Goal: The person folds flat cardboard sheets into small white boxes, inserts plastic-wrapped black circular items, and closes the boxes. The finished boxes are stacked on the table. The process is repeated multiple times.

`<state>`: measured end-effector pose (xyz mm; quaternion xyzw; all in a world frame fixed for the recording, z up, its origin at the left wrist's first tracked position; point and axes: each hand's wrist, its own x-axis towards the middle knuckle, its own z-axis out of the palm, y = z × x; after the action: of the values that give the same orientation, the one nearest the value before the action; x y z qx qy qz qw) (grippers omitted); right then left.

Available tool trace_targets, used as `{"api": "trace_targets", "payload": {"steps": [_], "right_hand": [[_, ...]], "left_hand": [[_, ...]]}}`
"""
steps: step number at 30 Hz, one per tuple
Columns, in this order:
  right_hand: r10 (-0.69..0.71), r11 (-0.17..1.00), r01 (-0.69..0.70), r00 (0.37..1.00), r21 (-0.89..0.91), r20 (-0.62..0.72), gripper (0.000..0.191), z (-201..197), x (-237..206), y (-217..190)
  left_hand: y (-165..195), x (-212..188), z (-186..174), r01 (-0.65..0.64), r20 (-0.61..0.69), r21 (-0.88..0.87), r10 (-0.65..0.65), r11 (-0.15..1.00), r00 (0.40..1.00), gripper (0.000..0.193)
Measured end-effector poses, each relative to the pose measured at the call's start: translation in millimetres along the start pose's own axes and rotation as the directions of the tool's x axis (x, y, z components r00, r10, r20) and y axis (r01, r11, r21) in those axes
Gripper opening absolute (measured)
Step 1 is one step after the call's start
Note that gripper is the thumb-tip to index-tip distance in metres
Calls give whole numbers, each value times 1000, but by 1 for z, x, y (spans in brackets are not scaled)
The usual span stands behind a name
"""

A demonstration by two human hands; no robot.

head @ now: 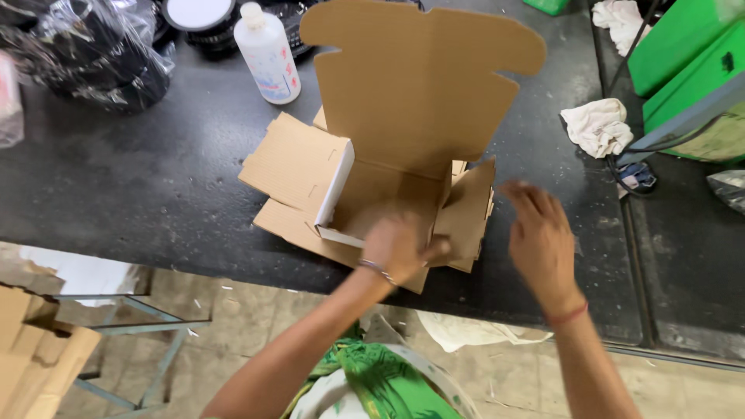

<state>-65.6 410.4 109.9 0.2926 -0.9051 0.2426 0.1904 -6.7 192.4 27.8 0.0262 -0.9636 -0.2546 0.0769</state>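
Cardboard box (388,178) half-folded under left hand (397,247), its grip pressing the front wall; right hand (541,237) beside, open-fingered.

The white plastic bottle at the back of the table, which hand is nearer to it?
Left. The left hand presses the cardboard box below the bottle; the right hand hovers farther right.

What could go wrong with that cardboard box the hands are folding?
The left hand alone presses the front wall of the half-folded cardboard box, while the right hand is off it, so the side flaps might spring open. The tall lid flap stands near the white plastic bottle and could possibly knock it over if the box gets pushed back.
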Motion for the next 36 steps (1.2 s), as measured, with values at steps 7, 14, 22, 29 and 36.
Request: {"api": "trace_targets", "payload": {"steps": [7,14,22,29,36], "right_hand": [[-410,898,428,899,-105,156,31,30,6,15],[-330,916,380,896,-128,297,41,41,6,-5],[-379,891,450,814,-66,440,41,46,26,7],[-429,888,456,779,56,457,44,54,38,18],[32,913,351,448,-209,893,49,76,91,5]], "left_hand": [[-10,-15,1,-41,-61,149,50,988,997,13],[-32,-21,-48,16,-191,-75,-30,997,981,16],[5,-44,-63,16,-133,-94,-29,995,991,68],[-1,-34,-52,38,-32,-78,-41,996,999,49],[-29,10,-40,63,278,16,-65,998,958,26]]}}
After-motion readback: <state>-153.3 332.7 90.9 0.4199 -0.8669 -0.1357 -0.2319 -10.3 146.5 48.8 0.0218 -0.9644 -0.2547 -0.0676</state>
